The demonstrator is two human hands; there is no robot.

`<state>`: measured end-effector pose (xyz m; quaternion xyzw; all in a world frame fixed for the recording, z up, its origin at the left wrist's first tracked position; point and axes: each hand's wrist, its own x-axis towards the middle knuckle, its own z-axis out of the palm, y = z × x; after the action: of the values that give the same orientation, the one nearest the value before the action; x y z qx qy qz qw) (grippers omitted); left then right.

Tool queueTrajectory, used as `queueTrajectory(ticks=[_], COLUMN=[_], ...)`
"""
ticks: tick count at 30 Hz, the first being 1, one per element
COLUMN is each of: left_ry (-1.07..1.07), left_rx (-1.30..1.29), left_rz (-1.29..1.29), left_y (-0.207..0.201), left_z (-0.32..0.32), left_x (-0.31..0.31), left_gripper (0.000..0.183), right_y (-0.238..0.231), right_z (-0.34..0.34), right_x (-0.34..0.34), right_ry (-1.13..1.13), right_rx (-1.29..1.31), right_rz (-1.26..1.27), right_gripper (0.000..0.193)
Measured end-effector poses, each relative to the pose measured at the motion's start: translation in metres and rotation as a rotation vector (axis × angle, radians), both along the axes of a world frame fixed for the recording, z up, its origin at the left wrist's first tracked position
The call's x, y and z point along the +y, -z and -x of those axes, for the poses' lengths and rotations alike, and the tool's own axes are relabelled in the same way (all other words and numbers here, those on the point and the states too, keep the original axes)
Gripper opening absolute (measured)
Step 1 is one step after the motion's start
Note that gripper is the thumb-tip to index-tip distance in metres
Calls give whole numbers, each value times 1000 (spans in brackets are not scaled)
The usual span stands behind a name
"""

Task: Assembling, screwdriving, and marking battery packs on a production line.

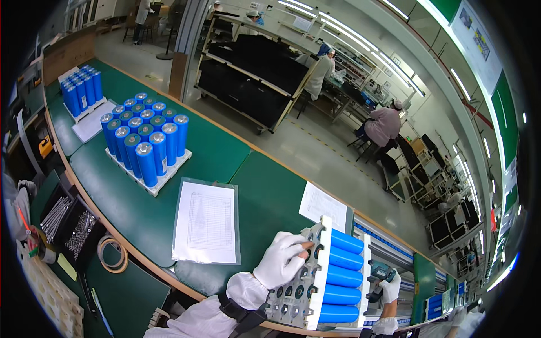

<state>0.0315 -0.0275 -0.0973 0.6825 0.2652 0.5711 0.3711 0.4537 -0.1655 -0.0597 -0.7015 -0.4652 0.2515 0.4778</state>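
Observation:
A battery pack of long blue cylindrical cells (pixel 342 277) lies on its side between white plastic end holders (pixel 321 270) at the front right of the bench. My left hand (pixel 280 260), in a white glove with bare fingertips, is at the pack's left end face. Its thumb and index finger come close together against that face; anything between them is too small to make out. At the pack's other end, my right hand (pixel 390 288), also gloved, grips a teal and black power screwdriver (pixel 381 271). Its tip is hidden behind the right holder.
Upright blue cells (pixel 147 163) stand in a white holder on the green bench (pixel 220 169), with another group (pixel 83 93) farther left. A sleeved form (pixel 205 225) lies before me. Black bins hold bolts (pixel 81 234), beside a tape roll (pixel 112 253). People work beyond the bench.

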Motion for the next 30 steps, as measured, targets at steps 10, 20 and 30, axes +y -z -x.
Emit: queueTrajectory(ticks=[10, 20, 30], left_ry=[-75, 75, -63], left_rx=[229, 277, 456], left_rz=[-120, 241, 491], left_y=[-10, -45, -10], left_z=[-3, -11, 6], left_x=[-18, -34, -23], left_gripper=[58, 61, 59], right_y=[-30, -25, -36], right_z=[3, -5, -1], right_x=[5, 6, 10], right_ry=[-74, 103, 53], right_rx=[79, -217, -297], right_rz=[147, -26, -86], right_gripper=[30, 58, 71])
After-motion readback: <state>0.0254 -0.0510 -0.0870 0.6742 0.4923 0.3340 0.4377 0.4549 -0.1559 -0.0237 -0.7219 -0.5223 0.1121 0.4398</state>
